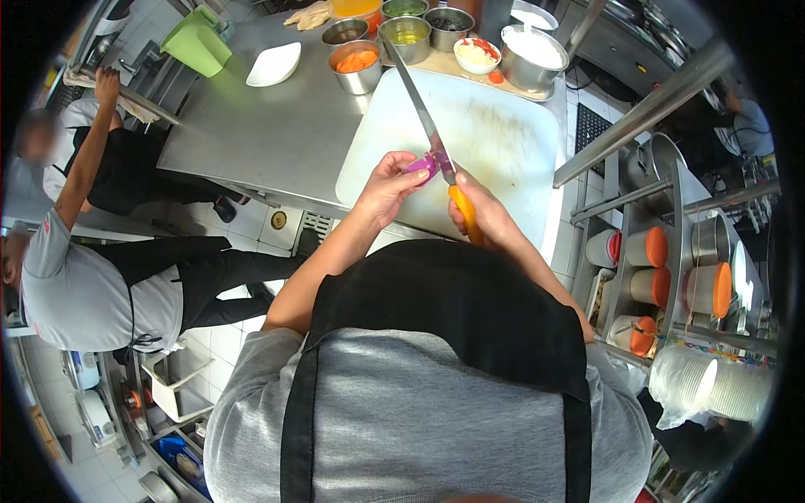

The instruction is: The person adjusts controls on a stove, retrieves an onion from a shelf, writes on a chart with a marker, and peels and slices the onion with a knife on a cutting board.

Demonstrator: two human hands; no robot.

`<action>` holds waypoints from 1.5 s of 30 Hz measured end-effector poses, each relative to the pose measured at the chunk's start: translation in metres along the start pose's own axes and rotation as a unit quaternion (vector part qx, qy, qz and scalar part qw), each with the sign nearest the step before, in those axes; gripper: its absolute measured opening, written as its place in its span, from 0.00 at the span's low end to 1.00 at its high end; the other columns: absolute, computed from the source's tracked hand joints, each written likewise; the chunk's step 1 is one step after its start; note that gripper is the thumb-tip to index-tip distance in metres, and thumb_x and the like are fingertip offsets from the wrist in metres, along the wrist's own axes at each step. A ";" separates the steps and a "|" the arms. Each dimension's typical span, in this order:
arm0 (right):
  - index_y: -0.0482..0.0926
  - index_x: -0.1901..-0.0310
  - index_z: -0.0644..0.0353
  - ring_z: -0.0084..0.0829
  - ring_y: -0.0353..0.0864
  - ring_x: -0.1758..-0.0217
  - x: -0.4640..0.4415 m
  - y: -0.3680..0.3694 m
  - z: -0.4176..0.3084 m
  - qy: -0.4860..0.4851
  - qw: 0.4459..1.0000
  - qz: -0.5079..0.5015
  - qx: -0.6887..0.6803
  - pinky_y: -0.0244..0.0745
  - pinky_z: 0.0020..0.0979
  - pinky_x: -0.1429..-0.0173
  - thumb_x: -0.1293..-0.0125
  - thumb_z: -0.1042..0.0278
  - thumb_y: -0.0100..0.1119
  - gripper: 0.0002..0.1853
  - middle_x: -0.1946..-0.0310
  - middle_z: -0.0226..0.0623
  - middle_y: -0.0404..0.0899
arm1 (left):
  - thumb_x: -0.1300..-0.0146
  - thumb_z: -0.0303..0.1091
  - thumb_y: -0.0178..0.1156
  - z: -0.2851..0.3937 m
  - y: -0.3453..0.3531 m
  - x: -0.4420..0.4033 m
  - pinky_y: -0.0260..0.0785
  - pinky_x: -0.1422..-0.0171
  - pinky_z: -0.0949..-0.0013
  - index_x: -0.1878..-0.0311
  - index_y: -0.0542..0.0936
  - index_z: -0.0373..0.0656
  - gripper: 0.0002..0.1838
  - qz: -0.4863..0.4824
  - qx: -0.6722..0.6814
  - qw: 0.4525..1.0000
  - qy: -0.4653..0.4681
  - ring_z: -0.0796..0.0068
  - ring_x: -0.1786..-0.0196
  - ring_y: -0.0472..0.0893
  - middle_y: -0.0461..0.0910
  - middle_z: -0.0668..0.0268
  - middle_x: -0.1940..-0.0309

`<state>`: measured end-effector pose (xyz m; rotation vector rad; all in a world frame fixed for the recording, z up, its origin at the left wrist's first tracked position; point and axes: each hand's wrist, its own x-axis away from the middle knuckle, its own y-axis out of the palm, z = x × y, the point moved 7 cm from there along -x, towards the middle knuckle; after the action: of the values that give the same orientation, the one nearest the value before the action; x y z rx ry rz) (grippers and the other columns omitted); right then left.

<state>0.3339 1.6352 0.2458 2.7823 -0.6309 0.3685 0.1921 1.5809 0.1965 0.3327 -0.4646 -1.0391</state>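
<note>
My left hand (390,186) pinches a small purple piece that looks like red onion (426,165) above the near edge of the white cutting board (503,134). In my right hand (486,208) is a long kitchen knife (413,90), gripped by its yellow handle. The blade points up and away from me, and its base meets the onion at my left fingertips. Whether the edge has cut into it, I cannot tell.
Behind the board stand metal containers, one with orange pieces (357,63), and a small white bowl (477,56). A white dish (274,65) and green bin (196,40) are left. Two people stand at left. A metal post (646,109) rises at right.
</note>
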 end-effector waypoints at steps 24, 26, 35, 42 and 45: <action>0.64 0.43 0.54 0.21 0.61 0.80 -0.005 -0.006 0.019 0.044 0.998 0.006 -0.055 0.59 0.23 0.75 0.29 0.42 0.35 0.26 0.82 0.28 0.63 | 0.46 0.34 0.69 0.000 0.000 0.010 0.71 0.51 0.73 0.52 0.70 0.43 0.21 -0.002 0.024 0.997 -0.069 0.75 0.54 0.76 0.74 0.65 0.58; 0.63 0.40 0.55 0.21 0.60 0.80 -0.002 -0.002 0.013 0.034 0.998 0.004 -0.044 0.59 0.23 0.76 0.29 0.42 0.36 0.27 0.82 0.29 0.63 | 0.45 0.34 0.68 0.000 -0.001 0.008 0.72 0.50 0.74 0.52 0.70 0.44 0.20 0.000 0.012 0.998 -0.067 0.76 0.54 0.76 0.75 0.66 0.58; 0.63 0.41 0.56 0.21 0.60 0.81 -0.001 0.000 0.010 0.029 0.998 0.050 0.002 0.59 0.23 0.76 0.29 0.42 0.35 0.27 0.82 0.29 0.64 | 0.44 0.32 0.66 0.003 -0.001 0.009 0.73 0.48 0.72 0.51 0.71 0.43 0.19 0.004 -0.016 0.997 -0.075 0.75 0.52 0.77 0.76 0.67 0.57; 0.65 0.48 0.56 0.21 0.60 0.80 -0.003 -0.019 0.025 0.069 0.993 0.066 -0.063 0.58 0.23 0.75 0.29 0.42 0.35 0.24 0.82 0.29 0.64 | 0.43 0.31 0.65 0.011 0.004 0.007 0.73 0.46 0.70 0.51 0.71 0.39 0.19 -0.056 0.062 0.996 -0.039 0.73 0.52 0.78 0.76 0.64 0.56; 0.61 0.38 0.56 0.21 0.60 0.79 0.003 -0.005 0.001 0.005 0.999 0.036 -0.019 0.58 0.23 0.75 0.29 0.43 0.36 0.28 0.81 0.28 0.63 | 0.43 0.32 0.65 0.003 -0.006 0.003 0.73 0.48 0.70 0.52 0.71 0.40 0.18 -0.012 0.036 0.998 -0.050 0.74 0.55 0.78 0.77 0.64 0.57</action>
<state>0.3389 1.6378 0.2453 2.7262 -0.7291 0.3820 0.1876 1.5757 0.1969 0.3525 -0.5915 -1.0668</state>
